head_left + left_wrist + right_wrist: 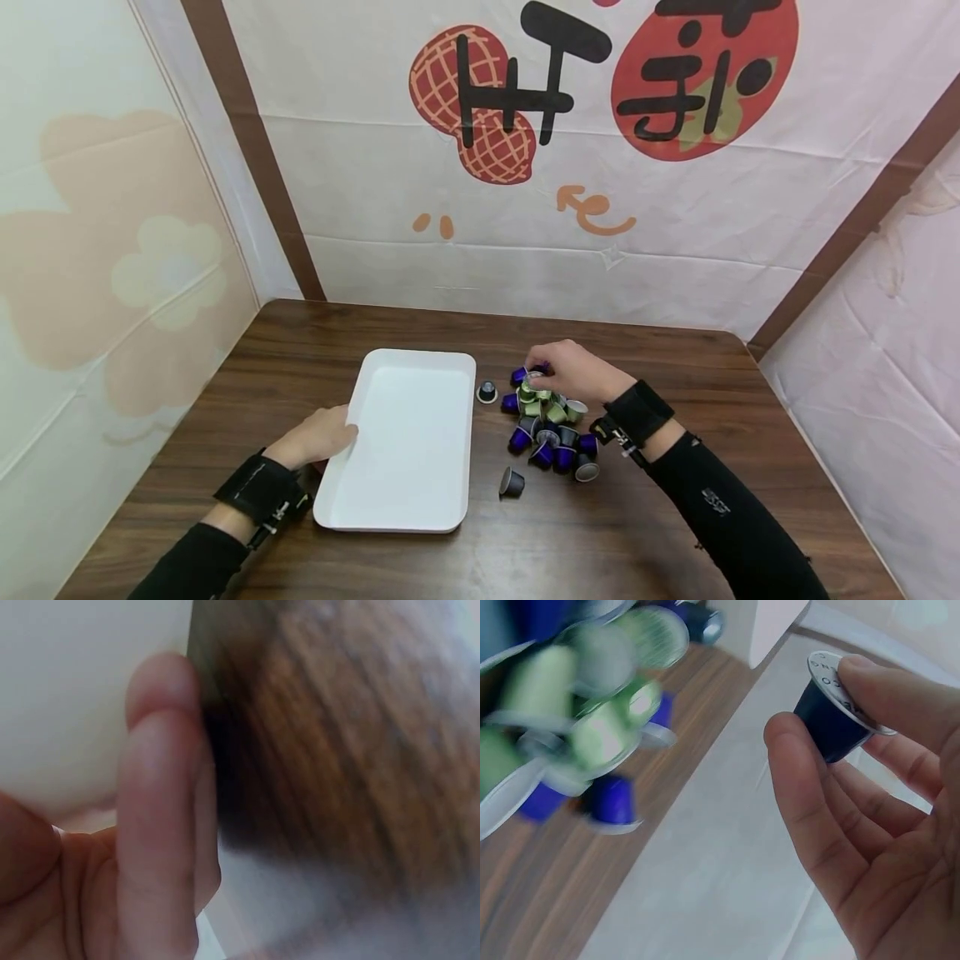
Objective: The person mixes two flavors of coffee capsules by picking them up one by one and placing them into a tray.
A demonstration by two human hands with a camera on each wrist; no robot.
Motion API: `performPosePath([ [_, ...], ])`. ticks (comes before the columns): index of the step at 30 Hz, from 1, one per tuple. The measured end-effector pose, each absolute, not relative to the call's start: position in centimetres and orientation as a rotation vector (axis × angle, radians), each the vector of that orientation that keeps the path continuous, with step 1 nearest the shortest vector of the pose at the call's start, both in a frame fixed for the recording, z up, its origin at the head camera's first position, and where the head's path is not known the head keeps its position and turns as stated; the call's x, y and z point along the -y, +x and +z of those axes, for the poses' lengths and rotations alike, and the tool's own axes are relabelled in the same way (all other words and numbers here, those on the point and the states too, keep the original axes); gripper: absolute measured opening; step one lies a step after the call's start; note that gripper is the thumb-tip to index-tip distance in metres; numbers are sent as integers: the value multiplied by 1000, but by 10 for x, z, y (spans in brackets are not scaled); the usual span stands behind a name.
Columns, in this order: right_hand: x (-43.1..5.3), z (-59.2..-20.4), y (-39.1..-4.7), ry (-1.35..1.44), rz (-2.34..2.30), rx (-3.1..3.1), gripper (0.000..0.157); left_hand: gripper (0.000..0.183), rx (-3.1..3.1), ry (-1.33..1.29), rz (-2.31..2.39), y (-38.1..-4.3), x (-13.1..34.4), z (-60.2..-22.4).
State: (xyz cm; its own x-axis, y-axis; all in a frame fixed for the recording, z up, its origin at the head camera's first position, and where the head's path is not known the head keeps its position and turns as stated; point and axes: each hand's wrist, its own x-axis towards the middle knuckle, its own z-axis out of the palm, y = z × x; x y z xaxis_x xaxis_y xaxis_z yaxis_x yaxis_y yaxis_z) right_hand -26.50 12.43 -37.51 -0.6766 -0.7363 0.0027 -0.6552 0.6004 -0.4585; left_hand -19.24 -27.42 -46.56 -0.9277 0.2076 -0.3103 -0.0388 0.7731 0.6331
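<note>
My left hand (321, 435) grips the left rim of a white rectangular tray (408, 442), thumb over the edge and fingers underneath. In the left wrist view, the fingers (157, 817) lie against the tray's underside (82, 697). My right hand (573, 371) pinches a dark blue coffee capsule (829, 724) between thumb and fingertips, its printed silver lid showing in the right wrist view. Just below that hand lies a heap of green capsules (556, 413) and purple-blue capsules (564, 458), some with grey lids showing.
A lone dark capsule (487, 392) stands close to the tray's right rim. Another grey capsule (512, 483) lies tipped on its side nearer the front. The brown wooden table (652, 517) meets a printed cloth backdrop (360, 208) at its far edge.
</note>
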Motion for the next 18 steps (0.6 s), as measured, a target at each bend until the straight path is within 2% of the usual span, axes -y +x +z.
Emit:
performPosePath([
  [10, -60, -377, -268, -1325, -489, -2592, 15, 40, -2595, 102, 950, -192, 274, -467],
  [18, -19, -389, -270, -1265, -397, -2578, 17, 42, -2602, 101, 949, -192, 273, -467],
])
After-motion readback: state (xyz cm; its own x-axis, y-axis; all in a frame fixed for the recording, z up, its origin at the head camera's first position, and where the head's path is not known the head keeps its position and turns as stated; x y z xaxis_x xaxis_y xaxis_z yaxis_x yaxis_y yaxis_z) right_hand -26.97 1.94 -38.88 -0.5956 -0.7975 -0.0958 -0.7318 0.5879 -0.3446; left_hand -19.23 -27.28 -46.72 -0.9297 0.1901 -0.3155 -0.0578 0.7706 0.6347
